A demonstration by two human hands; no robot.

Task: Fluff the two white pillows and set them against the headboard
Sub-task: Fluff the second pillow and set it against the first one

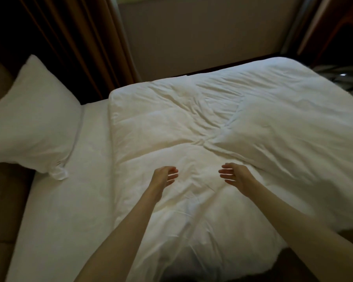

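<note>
One white pillow (pixel 32 117) leans against the brown padded headboard (pixel 2 200) at the left of the bed, its open case end hanging toward the sheet. I see no second pillow. My left hand (pixel 166 176) and my right hand (pixel 232 174) hover side by side over the rumpled white duvet (pixel 222 119), palms facing each other, fingers apart, holding nothing. Both hands are well to the right of the pillow.
A bare strip of white sheet (pixel 69 200) lies between the pillow and the duvet's folded edge. Brown curtains (pixel 80 37) hang behind the bed under a window. Dark furniture (pixel 338 27) stands at the far right.
</note>
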